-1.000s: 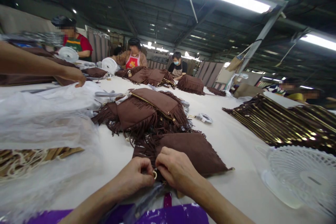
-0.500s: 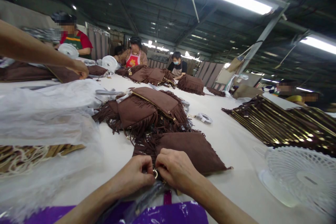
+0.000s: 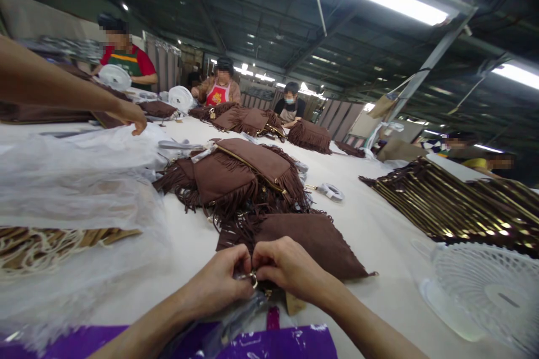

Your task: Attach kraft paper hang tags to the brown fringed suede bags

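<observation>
My left hand (image 3: pixel 224 277) is closed in a pinch on a small gold metal clasp (image 3: pixel 254 279), which shows at its fingertips. Pressed close against it, my right hand (image 3: pixel 288 266) is also pinched; whatever lies between its fingers is hidden. Just beyond both hands, a brown fringed bag (image 3: pixel 311 241) lies flat on the white table (image 3: pixel 379 219). A grey strap in clear plastic (image 3: pixel 240 317) runs down from below the clasp. Under my right wrist hangs a tan tag (image 3: pixel 295 304).
More brown fringed bags (image 3: pixel 252 165) are piled ahead, with a wrapped strap (image 3: pixel 330 192) beside them. Clear plastic bags (image 3: pixel 105 190) cover the left. At right are a white basket (image 3: pixel 484 286) and stacked gold-edged pieces (image 3: pixel 442 196). A co-worker's hand (image 3: pixel 132 115) reaches in from the left.
The gold clasp has turned between my hands and more of it shows. The tan tag is more exposed. The co-worker's hand at left has lifted from the brown bag. The view has shifted slightly.
</observation>
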`<state>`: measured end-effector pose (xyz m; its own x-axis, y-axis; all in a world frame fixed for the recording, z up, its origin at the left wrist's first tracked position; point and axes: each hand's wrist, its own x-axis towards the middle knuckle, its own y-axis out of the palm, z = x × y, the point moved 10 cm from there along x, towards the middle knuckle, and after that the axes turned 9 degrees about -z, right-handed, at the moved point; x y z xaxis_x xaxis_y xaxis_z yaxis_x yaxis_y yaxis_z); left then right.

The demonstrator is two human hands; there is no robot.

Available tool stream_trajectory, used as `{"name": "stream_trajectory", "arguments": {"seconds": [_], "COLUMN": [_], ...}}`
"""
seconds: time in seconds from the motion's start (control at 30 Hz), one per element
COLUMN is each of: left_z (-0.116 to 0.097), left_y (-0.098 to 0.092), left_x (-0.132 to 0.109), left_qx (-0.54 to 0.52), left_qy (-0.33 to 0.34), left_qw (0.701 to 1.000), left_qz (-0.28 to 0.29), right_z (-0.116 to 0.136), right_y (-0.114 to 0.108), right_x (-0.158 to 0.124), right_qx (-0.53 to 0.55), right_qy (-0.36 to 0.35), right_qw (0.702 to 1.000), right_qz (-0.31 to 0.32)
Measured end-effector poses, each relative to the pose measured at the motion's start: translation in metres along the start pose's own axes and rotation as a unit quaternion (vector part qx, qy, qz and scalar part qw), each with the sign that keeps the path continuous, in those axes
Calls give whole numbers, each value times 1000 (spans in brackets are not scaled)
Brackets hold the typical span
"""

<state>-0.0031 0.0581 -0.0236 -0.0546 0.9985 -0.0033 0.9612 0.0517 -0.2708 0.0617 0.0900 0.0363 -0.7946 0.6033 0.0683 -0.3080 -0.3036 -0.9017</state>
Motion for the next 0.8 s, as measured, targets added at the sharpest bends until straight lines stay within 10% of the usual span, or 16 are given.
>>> {"name": "stream_trajectory", "arguments": {"seconds": [0.43, 0.8], "left_z": [-11, 2], "left_y": [0, -3], "left_x": [-7, 4], "left_qx": [14, 91], "left_qy": [8, -35], "left_qw": [1000, 995], "left_qz": [-1, -25], "right_z": [-14, -21], "right_y": [30, 33], "right_x": [11, 5], "right_qx": [172, 207], "right_qy": [-13, 8], "right_qw": [973, 972], "right_qz": [151, 107]}}
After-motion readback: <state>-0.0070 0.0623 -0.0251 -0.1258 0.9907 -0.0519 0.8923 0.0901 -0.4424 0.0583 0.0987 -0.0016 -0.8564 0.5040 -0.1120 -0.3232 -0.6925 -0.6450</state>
